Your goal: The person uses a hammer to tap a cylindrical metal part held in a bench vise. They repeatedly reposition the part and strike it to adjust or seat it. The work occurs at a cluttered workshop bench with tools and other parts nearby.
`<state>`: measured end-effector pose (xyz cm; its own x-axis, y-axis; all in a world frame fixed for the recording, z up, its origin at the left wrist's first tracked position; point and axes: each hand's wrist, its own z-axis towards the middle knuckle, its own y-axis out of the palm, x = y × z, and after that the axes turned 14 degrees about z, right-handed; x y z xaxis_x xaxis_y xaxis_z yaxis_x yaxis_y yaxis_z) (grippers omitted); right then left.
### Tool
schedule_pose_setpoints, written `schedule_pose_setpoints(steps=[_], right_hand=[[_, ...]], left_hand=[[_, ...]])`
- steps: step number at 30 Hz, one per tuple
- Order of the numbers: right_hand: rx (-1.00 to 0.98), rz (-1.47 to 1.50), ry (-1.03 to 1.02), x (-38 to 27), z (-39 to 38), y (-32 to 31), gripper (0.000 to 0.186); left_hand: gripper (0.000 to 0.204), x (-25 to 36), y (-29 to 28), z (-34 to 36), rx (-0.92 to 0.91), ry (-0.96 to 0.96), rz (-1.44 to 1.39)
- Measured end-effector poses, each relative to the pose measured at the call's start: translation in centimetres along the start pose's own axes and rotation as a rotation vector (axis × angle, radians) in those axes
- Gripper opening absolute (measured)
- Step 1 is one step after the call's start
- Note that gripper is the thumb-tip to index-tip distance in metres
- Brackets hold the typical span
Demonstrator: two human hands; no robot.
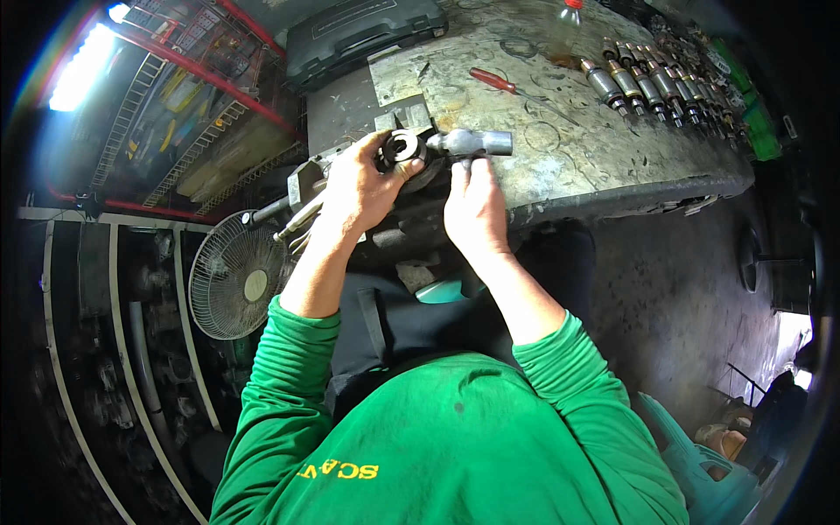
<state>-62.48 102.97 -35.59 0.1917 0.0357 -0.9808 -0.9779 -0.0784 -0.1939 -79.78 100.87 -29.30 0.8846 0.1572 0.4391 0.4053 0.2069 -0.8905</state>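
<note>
My left hand [357, 185] is closed round a thick round metal part [402, 149] with a hole through its middle, thumb on the near side. Close to its right is a ball-peen hammer [477, 142], its bright head lying crosswise just beyond my fingertips. My right hand [477, 210] grips the hammer's dark handle close under the head; the handle's lower end shows below my wrist. Dark metal, apparently a vise [404, 115], stands behind the round part at the bench edge. My hands hide much of what lies beneath them.
On the worn bench [560, 149] lie a red-handled screwdriver [494, 80] and several cylindrical metal parts [647, 83] in rows. A black case [363, 35] stands at the back left. A fan [241, 276] is left of my arm; a turquoise plastic chair [709, 472] is lower right.
</note>
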Motion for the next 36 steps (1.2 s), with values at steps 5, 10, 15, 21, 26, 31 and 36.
schedule_pose_setpoints(steps=[5,10,15,21,26,31,36], right_hand=[[0.204,0.13,-0.113,0.0,0.0,-0.1,0.029],[-0.003,-0.013,-0.076,-0.3,-0.1,0.0,0.028],[0.149,0.096,-0.069,-0.5,-0.2,0.3,0.028],[0.169,0.164,-0.125,-0.2,-0.2,0.3,0.03],[0.008,0.012,-0.02,0.1,0.2,0.2,0.03],[0.258,0.228,-0.102,0.2,0.3,-0.1,0.029],[-0.026,0.074,-0.049,0.5,0.4,-0.4,0.025]], left_hand=[[0.061,0.1,0.2,-0.2,0.061,0.01,0.027],[0.062,0.4,0.2,-0.3,0.041,-0.01,-0.029],[0.059,0.9,0.3,-0.7,0.1,-0.021,0.028],[0.058,0.9,0.7,-0.8,0.13,-0.041,0.054],[0.056,1.0,1.1,-0.8,0.127,-0.042,0.007],[0.057,0.9,1.2,-1.0,0.182,-0.03,0.066],[0.056,1.1,1.2,-0.9,0.199,-0.027,0.054]])
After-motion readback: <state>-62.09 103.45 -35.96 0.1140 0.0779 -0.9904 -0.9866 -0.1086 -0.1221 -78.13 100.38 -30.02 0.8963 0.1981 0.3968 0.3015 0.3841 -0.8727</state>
